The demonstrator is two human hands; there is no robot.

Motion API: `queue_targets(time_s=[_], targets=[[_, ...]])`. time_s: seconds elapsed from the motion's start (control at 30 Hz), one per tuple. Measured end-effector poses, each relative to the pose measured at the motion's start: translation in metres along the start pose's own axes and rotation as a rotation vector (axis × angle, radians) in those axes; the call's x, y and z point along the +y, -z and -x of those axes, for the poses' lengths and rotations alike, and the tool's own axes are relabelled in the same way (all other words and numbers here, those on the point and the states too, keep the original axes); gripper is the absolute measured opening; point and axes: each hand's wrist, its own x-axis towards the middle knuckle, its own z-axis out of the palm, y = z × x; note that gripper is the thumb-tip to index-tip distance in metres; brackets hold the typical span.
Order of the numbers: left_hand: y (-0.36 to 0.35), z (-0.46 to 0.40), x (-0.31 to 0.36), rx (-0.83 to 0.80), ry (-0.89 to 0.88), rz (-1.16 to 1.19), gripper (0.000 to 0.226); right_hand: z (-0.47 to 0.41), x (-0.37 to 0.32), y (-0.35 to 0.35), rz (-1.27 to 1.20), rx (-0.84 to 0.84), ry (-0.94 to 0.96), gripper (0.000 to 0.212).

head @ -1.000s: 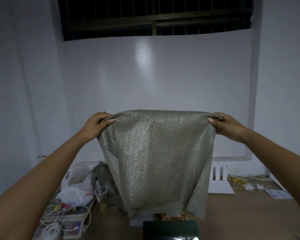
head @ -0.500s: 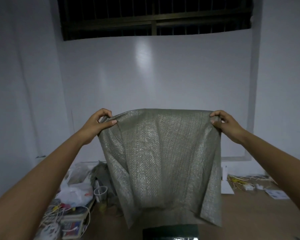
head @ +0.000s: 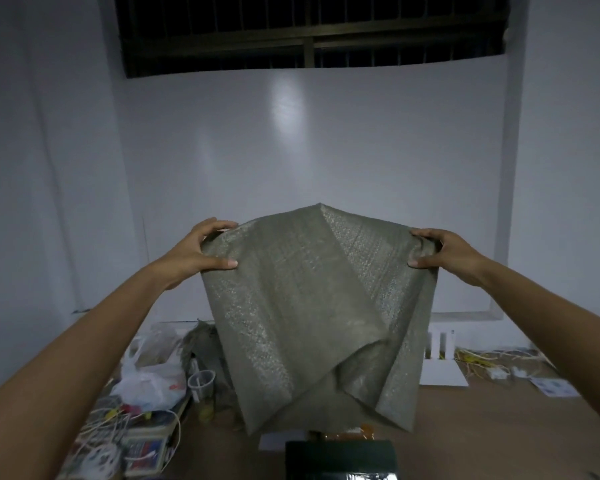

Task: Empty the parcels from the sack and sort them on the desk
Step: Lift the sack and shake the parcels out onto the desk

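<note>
Sack (head: 312,306), limp and held above the worktop (head: 482,431), now peaks mid-edge as left hand (head: 201,251) and right hand (head: 447,252), each grip pinching a corner, move closer; it looks emptied, so sorting comes next.

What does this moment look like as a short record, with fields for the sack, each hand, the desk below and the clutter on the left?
sack: grey woven sack, held up in the air, hanging slack and creased
left hand: left hand grips the sack's upper left corner
right hand: right hand grips the upper right corner
desk: wooden desk; dark parcel lies under the sack
left clutter: white plastic bag, cup, cables
</note>
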Motion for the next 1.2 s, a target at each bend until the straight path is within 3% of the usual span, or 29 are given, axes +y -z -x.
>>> queue_targets(time_s=[0.27, 0.53, 0.6, 0.7, 0.83, 1.0, 1.2], targets=[[0.008, 0.001, -0.021, 0.19, -0.097, 0.135, 0.042, 0.005, 0.003, 0.011, 0.117, 0.052, 0.093, 0.046], [0.009, 0.004, -0.02, 0.091, -0.022, 0.405, 0.038, 0.007, 0.004, 0.015, 0.055, 0.004, 0.07, 0.039], [0.01, 0.004, -0.02, 0.034, 0.009, 0.361, 0.04, 0.006, 0.005, 0.015, 0.028, 0.019, 0.069, 0.04], [0.009, 0.003, -0.018, -0.039, 0.041, 0.266, 0.024, 0.005, 0.005, 0.012, -0.005, 0.058, 0.069, 0.039], [0.008, 0.003, -0.012, -0.067, 0.131, 0.011, 0.074, 0.008, -0.001, 0.007, -0.003, 0.054, 0.059, 0.045], [0.001, 0.001, -0.016, -0.031, 0.055, -0.368, 0.071, 0.006, -0.002, 0.003, 0.261, 0.037, 0.112, 0.057], [0.005, 0.005, -0.021, -0.067, 0.018, -0.441, 0.065, 0.008, 0.005, 0.009, 0.346, 0.033, 0.132, 0.025]])
